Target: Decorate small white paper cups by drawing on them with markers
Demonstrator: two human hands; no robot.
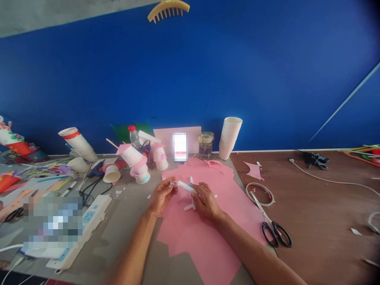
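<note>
A slim white tube [186,186] with a clear-looking tip at its left end is held between both my hands, above a pile of pink paper sheets [219,237]. My left hand [162,196] pinches the tip with closed fingers. Around the tube's right end, my right hand [208,201] is closed. The tube is too small and blurred to name its exact kind. Beneath it, a small white stick-like piece [188,207] lies on the pink paper, partly behind my right hand. Another short white piece [191,180] shows just beyond the tube.
Scissors [268,225] and a tape roll [247,194] lie to the right. At the back stand stacked paper cups [230,138], a jar [206,145] and a lit phone [180,147]. Pink-trimmed cups [133,156], a power strip [96,208] and craft clutter fill the left.
</note>
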